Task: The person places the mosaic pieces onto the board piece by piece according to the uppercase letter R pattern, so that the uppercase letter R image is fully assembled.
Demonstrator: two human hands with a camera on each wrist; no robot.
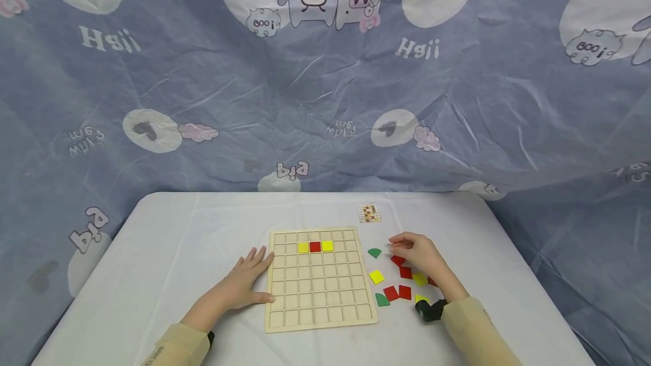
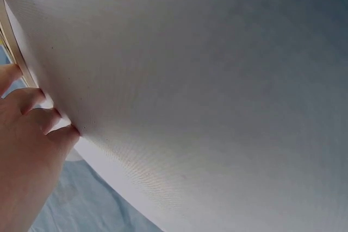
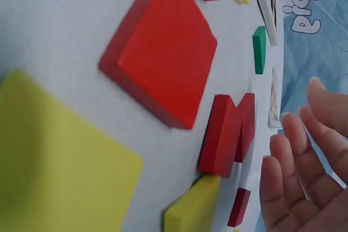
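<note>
A wooden grid board [image 1: 317,285] lies on the white table. One of its upper rows holds a red square tile [image 1: 315,247] between two yellow tiles [image 1: 328,245]. My left hand [image 1: 243,285] rests at the board's left edge, fingers spread, thumb and a fingertip touching the frame. To the right of the board, my right hand [image 1: 419,253] hovers over loose tiles with nothing visible in its loosely bent fingers. Under and near it lie several red square tiles [image 1: 405,273], yellow tiles [image 1: 376,277] and green quarter-round tiles [image 1: 374,253]. In the right wrist view a red tile [image 3: 163,52] shows up close.
A small printed card [image 1: 369,213] with a coloured grid pattern lies beyond the board's upper right corner. The table [image 1: 203,230] ends at a patterned blue-grey cloth [image 1: 305,89] hanging behind it. A black device is strapped at the right wrist.
</note>
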